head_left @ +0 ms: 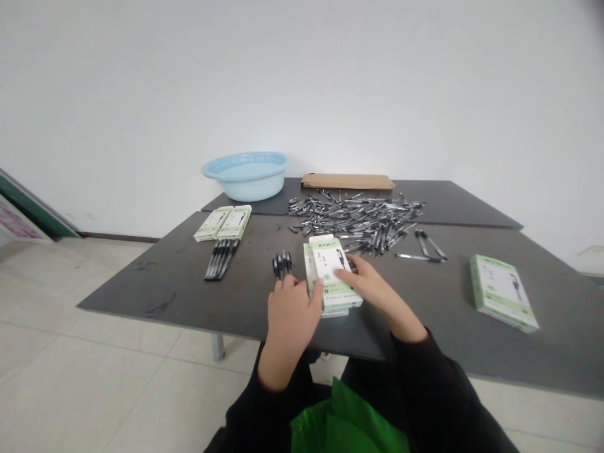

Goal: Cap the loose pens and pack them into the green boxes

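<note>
In the middle of the table's near side, a small green-and-white pen box (333, 267) lies tilted over another similar box (309, 267). My right hand (365, 283) is closed on the upper box's right side, its thumb across the printed front. My left hand (293, 308) curls over a small bunch of black-capped pens (282, 263), whose ends stick out beyond the fingers; the rest of them is hidden. The left thumb rests by the left edge of the upper box. Behind the boxes spreads a heap of loose clear-barrelled pens (358, 217).
At the left stand two pen boxes (236, 221) with a row of pens (221, 258) in front. Another box (503, 292) lies at right, near several stray pens (427, 245). A blue basin (250, 179) and flat brown cardboard (346, 181) sit at the back by the wall.
</note>
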Tool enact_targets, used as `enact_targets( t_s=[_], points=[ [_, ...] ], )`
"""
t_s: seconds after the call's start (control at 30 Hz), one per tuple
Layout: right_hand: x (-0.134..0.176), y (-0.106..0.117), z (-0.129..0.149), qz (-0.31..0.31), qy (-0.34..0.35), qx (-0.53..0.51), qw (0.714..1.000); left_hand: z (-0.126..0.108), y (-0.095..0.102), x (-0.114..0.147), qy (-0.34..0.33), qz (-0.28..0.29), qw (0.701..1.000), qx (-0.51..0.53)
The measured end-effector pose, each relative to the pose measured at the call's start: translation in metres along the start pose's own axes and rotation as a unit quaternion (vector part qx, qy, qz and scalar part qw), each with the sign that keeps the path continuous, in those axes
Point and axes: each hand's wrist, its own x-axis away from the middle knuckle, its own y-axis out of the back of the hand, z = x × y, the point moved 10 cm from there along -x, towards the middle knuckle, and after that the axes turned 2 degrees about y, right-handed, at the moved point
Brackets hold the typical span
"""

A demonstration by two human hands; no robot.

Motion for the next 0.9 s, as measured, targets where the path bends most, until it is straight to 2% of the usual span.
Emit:
enact_targets(
  t_s=[0.1,0.27,0.47,0.7,0.8,0.9],
  points=[
    [0.004,-0.003,-0.002,-0.003,-0.003,0.002,1.0,-0.003,-0.008,-0.002,0.01,0.049,0.998,0.028],
    [0.013,-0.023,0.0,0.059,0.005,-0.027,0.998,-0.003,-0.015,0.0,0.03,0.07,0.995,0.065],
    [0.018,-0.021,-0.009,0.027,-0.007,-0.046,0.999,-0.02,-0.024,0.003,-0.075,0.04,0.996,0.036],
    [0.023,-0.025,-0.011,0.041,-0.032,-0.081,0.995,-0.015,-0.023,0.009,-0.09,0.008,0.991,0.095],
    [0.023,-0.025,-0.012,0.046,-0.043,-0.082,0.995,0.007,-0.005,-0.002,-0.068,-0.022,0.993,0.089],
    [0.024,-0.022,-0.018,0.045,-0.063,-0.091,0.993,0.074,0.036,-0.041,0.03,-0.1,0.992,0.078]
  ],
)
